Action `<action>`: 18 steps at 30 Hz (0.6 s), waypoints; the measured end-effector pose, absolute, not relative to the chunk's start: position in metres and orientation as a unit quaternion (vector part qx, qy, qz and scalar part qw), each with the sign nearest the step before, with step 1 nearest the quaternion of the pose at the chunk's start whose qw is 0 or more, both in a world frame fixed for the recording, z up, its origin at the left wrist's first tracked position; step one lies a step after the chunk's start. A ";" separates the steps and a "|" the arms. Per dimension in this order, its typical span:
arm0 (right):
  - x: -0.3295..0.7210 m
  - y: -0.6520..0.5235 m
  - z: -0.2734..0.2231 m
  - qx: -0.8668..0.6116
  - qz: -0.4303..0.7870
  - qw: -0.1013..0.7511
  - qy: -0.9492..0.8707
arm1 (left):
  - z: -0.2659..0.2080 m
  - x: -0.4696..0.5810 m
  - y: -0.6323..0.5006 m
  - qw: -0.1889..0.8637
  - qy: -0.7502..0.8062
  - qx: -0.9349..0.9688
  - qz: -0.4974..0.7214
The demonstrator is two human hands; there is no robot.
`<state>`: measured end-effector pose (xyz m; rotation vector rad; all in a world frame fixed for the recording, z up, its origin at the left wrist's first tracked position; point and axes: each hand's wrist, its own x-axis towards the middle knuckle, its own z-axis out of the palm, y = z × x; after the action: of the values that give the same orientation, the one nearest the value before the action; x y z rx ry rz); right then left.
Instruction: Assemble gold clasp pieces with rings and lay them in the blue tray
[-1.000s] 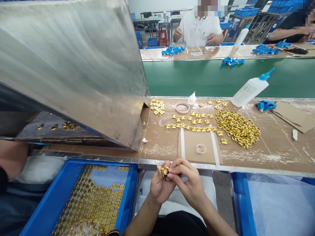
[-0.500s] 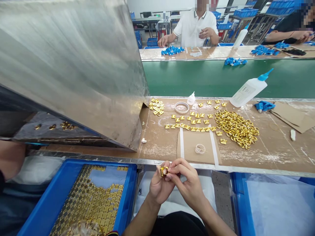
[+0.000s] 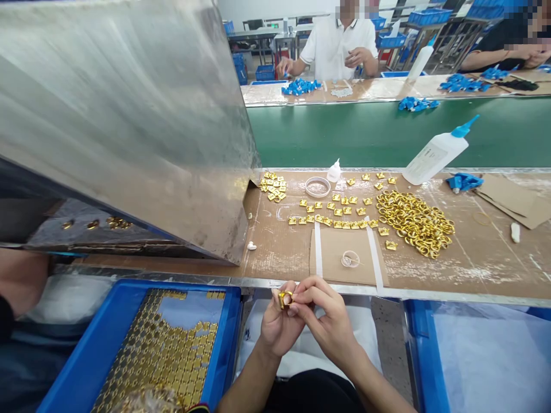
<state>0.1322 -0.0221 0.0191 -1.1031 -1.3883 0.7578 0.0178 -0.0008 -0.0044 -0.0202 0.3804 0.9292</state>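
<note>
Blue tray (image 3: 75, 351): lying near-left of the taped cardboard pad (image 3: 330, 261), bearing gold plates (image 3: 172, 351), a gap showing at its far end; seemingly part used.

Gold ring (image 3: 283, 300): sitting at the pad's near-left edge, left hand's (image 3: 282, 331) grip clamping it, right hand (image 3: 330, 317) pinching its band; probably mid-work.

Clear dish (image 3: 345, 262): resting on the pad.

Metal panel (image 3: 146, 115): rising left of the pad, blocking sight of the surface (image 3: 275, 252) behind.

Gold pieces (image 3: 342, 225), in rows: lying just beyond the pad; apparently further along.

Ring heap (image 3: 415, 223): lying right of the pad, seemingly unworked, plentiful.

Tape roll (image 3: 317, 195), small bottle (image 3: 333, 172): standing beyond the pad.

Large bottle (image 3: 434, 159): leaning far-right of it.

Green belt (image 3: 344, 135): running farther beyond.
</note>
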 end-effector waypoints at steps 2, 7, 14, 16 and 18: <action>0.132 -0.022 0.019 -0.471 0.323 0.569 -0.592 | -0.005 0.018 -0.001 0.876 0.181 -0.007 0.446; 0.133 -0.023 0.019 -0.473 0.322 0.567 -0.592 | -0.005 0.018 -0.002 0.878 0.182 0.009 0.442; 0.133 -0.024 0.020 -0.479 0.323 0.561 -0.593 | -0.005 0.017 -0.003 0.873 0.206 0.021 0.441; 0.133 -0.024 0.020 -0.478 0.320 0.562 -0.594 | -0.005 0.017 -0.002 0.873 0.206 0.020 0.442; 0.133 -0.024 0.019 -0.476 0.319 0.564 -0.595 | -0.004 0.017 -0.002 0.875 0.201 0.016 0.441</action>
<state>0.1325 -0.0239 0.0194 -1.1201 -1.3997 0.7516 0.0167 -0.0024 -0.0042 0.0341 0.4194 0.9210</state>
